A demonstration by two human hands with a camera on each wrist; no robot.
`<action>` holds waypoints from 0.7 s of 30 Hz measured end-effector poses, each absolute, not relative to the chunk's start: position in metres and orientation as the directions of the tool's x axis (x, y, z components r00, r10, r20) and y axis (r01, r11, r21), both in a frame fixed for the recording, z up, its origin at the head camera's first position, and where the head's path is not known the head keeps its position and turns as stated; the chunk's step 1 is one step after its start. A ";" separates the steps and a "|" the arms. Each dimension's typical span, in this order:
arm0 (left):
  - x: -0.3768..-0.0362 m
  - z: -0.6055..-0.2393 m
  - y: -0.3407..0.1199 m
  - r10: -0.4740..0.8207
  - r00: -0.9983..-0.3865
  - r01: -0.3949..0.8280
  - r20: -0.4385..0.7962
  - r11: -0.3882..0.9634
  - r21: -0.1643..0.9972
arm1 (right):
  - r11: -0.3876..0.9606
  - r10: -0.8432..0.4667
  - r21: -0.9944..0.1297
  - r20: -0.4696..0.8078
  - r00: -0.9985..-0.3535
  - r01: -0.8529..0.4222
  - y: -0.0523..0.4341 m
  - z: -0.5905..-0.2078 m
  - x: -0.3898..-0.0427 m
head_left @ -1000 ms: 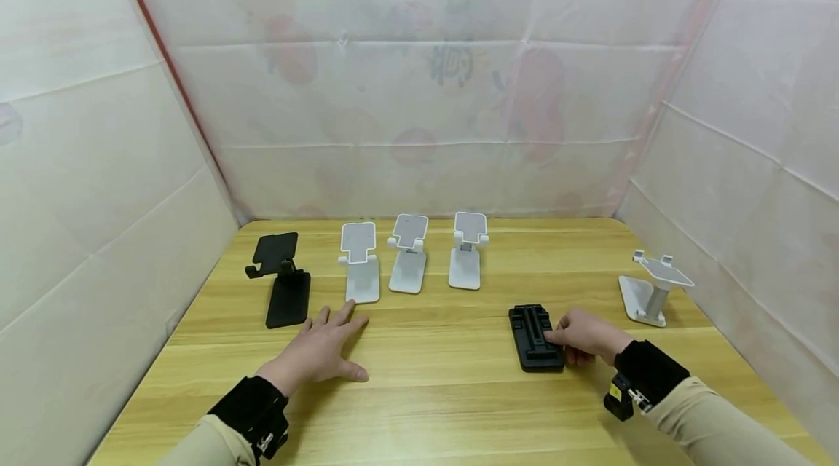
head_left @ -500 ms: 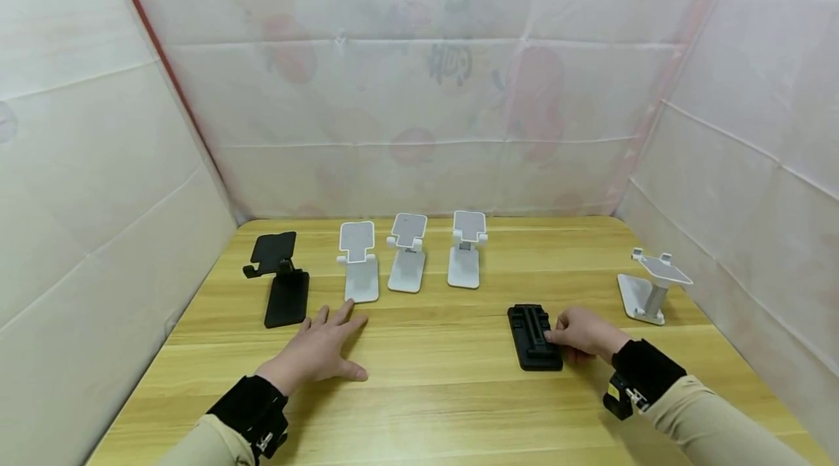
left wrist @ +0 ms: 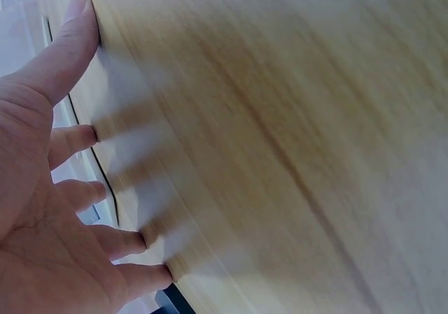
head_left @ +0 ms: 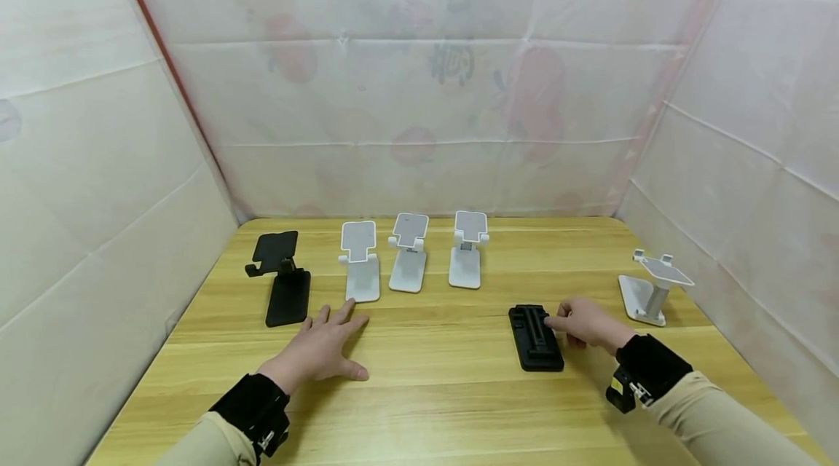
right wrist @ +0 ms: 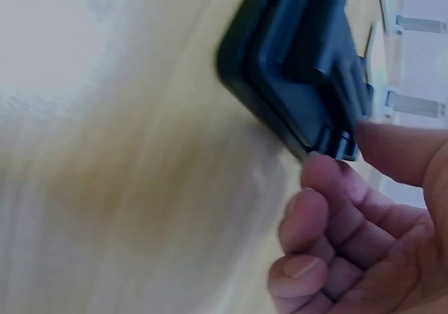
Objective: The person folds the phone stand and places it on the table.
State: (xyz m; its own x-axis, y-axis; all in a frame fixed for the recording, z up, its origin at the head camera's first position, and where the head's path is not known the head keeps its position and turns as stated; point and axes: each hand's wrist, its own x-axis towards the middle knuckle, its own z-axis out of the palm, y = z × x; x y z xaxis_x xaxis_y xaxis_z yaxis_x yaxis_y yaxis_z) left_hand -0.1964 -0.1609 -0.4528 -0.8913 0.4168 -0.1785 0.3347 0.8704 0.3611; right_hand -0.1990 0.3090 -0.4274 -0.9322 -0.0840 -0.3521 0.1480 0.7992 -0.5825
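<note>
A folded black phone stand (head_left: 537,349) lies flat on the table at the right of centre in the head view. My right hand (head_left: 585,322) is at its right side, thumb and forefinger pinching the edge near the small hinged part; the other fingers curl beneath, as the right wrist view shows. On the left, my left hand (head_left: 317,352) rests with fingers spread and fingertips on the wood. Its forefinger reaches the front edge of a white phone stand (head_left: 363,282). To that hand's upper left stands an unfolded black phone stand (head_left: 288,298).
Two more white phone stands, one upright in the middle (head_left: 408,273) and another beside it (head_left: 465,268), stand along the back. A further white stand (head_left: 639,296) sits turned sideways at the far right. Pale sheet walls (head_left: 406,109) enclose the wooden table (head_left: 426,415).
My right hand has slid a little farther up along the folded black stand's right edge. The left hand and the stands stay where they were.
</note>
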 end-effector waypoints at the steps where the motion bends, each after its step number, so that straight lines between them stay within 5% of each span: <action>1: -0.197 -0.453 -0.161 0.418 -0.891 0.336 -0.178 0.870 0.360 | 0.793 -0.080 -0.592 -0.334 -0.939 0.143 0.308 -0.425 -0.200; 10: -0.197 -0.453 -0.160 0.415 -0.891 0.331 -0.186 0.872 0.360 | 0.813 -0.122 -0.582 -0.212 -0.970 0.025 0.300 -0.410 -0.210; 21: -0.197 -0.453 -0.160 0.413 -0.892 0.333 -0.186 0.877 0.346 | 0.695 -0.117 -0.715 -0.215 -0.970 0.075 0.276 -0.396 -0.241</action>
